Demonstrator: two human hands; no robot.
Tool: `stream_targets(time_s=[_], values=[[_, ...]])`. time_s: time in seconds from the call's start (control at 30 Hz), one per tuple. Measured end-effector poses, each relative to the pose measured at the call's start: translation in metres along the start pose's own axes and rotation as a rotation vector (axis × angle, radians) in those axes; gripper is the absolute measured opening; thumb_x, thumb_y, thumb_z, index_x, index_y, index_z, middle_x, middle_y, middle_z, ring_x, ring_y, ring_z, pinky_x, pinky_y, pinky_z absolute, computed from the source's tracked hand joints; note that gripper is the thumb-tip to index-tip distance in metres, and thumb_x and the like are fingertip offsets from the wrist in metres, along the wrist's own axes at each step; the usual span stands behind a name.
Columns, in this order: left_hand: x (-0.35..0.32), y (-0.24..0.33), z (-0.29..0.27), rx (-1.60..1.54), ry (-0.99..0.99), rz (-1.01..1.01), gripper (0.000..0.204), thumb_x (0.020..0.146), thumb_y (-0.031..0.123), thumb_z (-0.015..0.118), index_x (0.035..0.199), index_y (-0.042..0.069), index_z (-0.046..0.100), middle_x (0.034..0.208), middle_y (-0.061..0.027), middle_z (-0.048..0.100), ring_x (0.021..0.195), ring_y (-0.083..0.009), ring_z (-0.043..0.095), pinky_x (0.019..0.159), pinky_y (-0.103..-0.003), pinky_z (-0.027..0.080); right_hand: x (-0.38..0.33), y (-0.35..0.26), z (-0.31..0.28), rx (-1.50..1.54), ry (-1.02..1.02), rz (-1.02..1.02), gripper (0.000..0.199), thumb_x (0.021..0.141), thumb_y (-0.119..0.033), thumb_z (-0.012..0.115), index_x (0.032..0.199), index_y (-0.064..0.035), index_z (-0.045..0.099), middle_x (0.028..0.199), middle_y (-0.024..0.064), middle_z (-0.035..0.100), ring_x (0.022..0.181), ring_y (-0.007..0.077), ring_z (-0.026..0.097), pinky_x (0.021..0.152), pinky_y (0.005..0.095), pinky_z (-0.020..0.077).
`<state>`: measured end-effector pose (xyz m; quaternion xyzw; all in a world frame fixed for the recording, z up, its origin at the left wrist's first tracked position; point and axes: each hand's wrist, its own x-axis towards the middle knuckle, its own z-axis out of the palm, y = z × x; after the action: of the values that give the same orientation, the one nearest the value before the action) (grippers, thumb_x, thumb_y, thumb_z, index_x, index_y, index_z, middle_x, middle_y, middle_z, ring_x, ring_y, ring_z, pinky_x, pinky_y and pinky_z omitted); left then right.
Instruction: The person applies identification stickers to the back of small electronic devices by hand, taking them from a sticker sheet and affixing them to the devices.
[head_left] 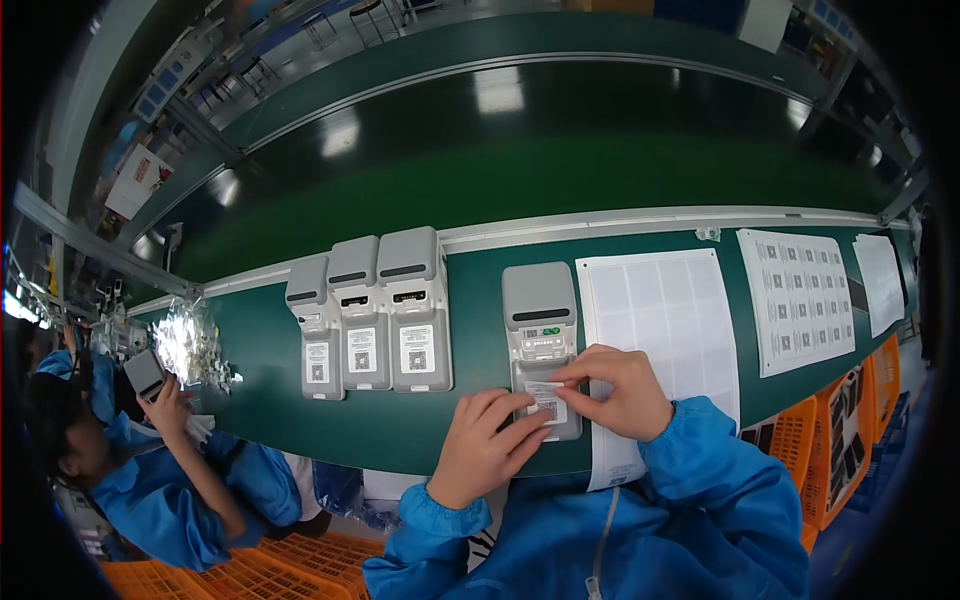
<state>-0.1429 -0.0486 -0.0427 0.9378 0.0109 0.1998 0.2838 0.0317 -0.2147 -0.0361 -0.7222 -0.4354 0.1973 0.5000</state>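
1. Head view: both hands pinch a small white label [546, 399] and press it onto the lower face of a grey device [541, 335]; right hand [620, 392] holds its top edge, left hand [490, 440] its lower corner
2. Step, as judged: sticking the label; next it wants smoothing flat, square to the face
3. Just right of the right hand lies the emptied label sheet [660, 320]; well left of the left hand stand three labelled devices [370, 315]
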Motion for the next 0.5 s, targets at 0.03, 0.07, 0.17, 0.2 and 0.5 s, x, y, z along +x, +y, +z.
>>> stream_targets(time_s=[0.03, 0.07, 0.17, 0.2, 0.5], values=[[-0.003, 0.005, -0.001, 0.079, -0.028, 0.052, 0.041, 0.082, 0.021, 0.089, 0.123, 0.019, 0.080, 0.127, -0.0007, 0.070, 0.109, -0.0254, 0.063, 0.093, -0.040, 0.048, 0.000, 0.000, 0.000, -0.015, 0.000, -0.010, 0.023, 0.086, -0.004, 0.083, 0.109, -0.0060, 0.083, 0.093, 0.0099, 0.078, 0.087, 0.0267, 0.074, 0.077, 0.0357, 0.0603], [-0.007, 0.008, -0.001, 0.105, -0.059, 0.028, 0.042, 0.086, 0.027, 0.086, 0.126, 0.020, 0.079, 0.135, 0.0007, 0.069, 0.117, -0.0254, 0.061, 0.097, -0.042, 0.045, -0.001, -0.001, 0.000, -0.030, 0.000, -0.018, 0.026, 0.085, -0.002, 0.084, 0.110, -0.0054, 0.083, 0.094, 0.0095, 0.078, 0.088, 0.0267, 0.074, 0.079, 0.0358, 0.0602], [-0.010, 0.014, -0.005, 0.161, -0.109, 0.010, 0.042, 0.088, 0.030, 0.084, 0.129, 0.022, 0.078, 0.143, -0.0006, 0.066, 0.122, -0.0281, 0.060, 0.099, -0.044, 0.045, -0.001, 0.000, 0.005, -0.181, 0.059, -0.199, 0.026, 0.086, -0.005, 0.082, 0.112, -0.0065, 0.079, 0.091, 0.0087, 0.073, 0.090, 0.0278, 0.070, 0.079, 0.0366, 0.0586], [-0.011, 0.014, -0.006, 0.165, -0.107, 0.014, 0.042, 0.088, 0.030, 0.084, 0.129, 0.022, 0.078, 0.143, -0.0006, 0.066, 0.122, -0.0281, 0.060, 0.099, -0.044, 0.045, -0.002, 0.000, 0.006, -0.181, 0.062, -0.203, 0.026, 0.086, -0.005, 0.082, 0.112, -0.0065, 0.079, 0.091, 0.0087, 0.073, 0.090, 0.0278, 0.070, 0.079, 0.0366, 0.0586], [-0.010, 0.012, -0.011, 0.157, -0.196, -0.020, 0.042, 0.091, 0.036, 0.081, 0.132, 0.028, 0.076, 0.161, -0.0032, 0.055, 0.133, -0.0329, 0.052, 0.111, -0.049, 0.037, -0.014, -0.013, 0.005, -0.617, 0.056, -0.328, 0.030, 0.088, -0.014, 0.081, 0.117, -0.0084, 0.078, 0.123, 0.0107, 0.064, 0.105, 0.0294, 0.062, 0.084, 0.0401, 0.0548]])
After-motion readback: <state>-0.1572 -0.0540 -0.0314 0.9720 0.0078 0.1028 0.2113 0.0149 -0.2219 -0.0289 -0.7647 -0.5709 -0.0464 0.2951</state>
